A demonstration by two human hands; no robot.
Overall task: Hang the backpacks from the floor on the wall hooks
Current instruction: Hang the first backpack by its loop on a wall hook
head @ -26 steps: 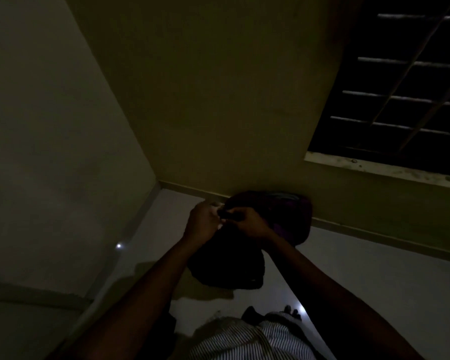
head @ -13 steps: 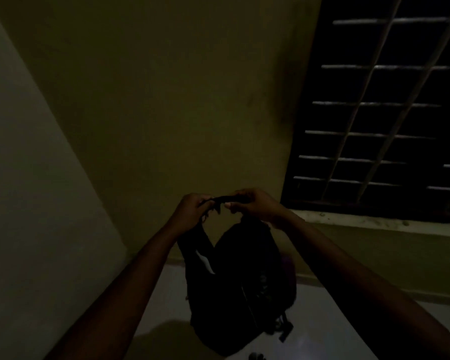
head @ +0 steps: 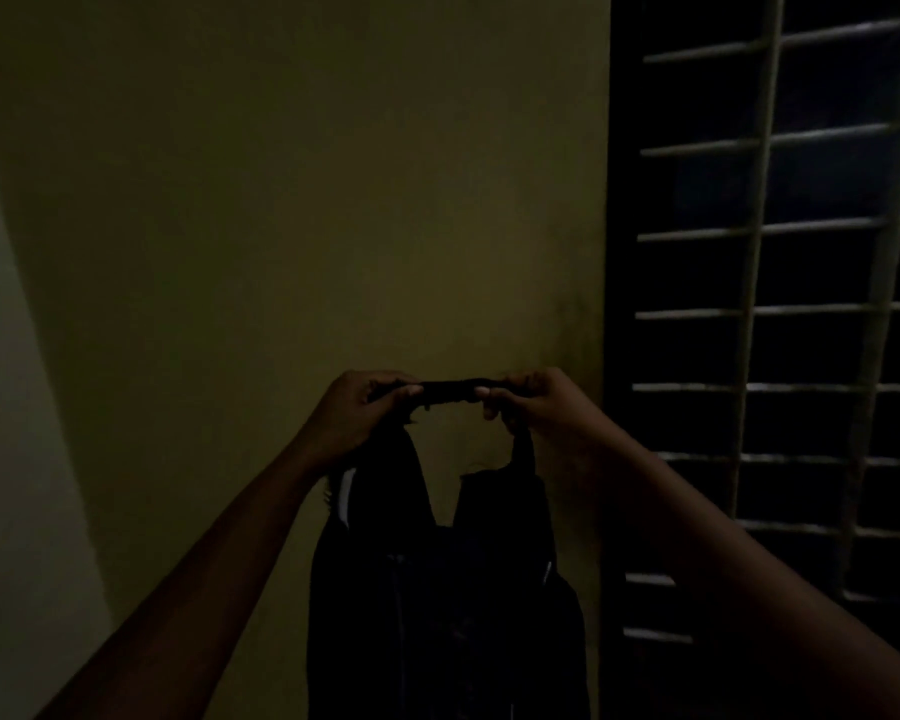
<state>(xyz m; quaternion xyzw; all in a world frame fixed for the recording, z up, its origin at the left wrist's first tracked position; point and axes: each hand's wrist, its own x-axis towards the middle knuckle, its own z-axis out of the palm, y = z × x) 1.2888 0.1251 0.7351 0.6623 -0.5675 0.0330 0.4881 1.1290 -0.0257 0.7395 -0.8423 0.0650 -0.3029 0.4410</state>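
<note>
A black backpack (head: 448,605) hangs in the air in front of the yellowish wall (head: 292,200), held by its top loop (head: 449,391). My left hand (head: 354,413) grips the loop's left end and my right hand (head: 533,405) grips its right end, stretching it flat between them. The bag's straps and body drop below my hands to the bottom of the frame. The room is very dim and no wall hook can be seen.
A dark window with a metal grille (head: 770,304) fills the right side, close to my right arm. A second, paler wall (head: 17,459) meets the yellowish wall at a corner on the left.
Both hands have lifted the backpack off the floor up to chest height against the wall. The view has tilted up, so the floor is out of sight.
</note>
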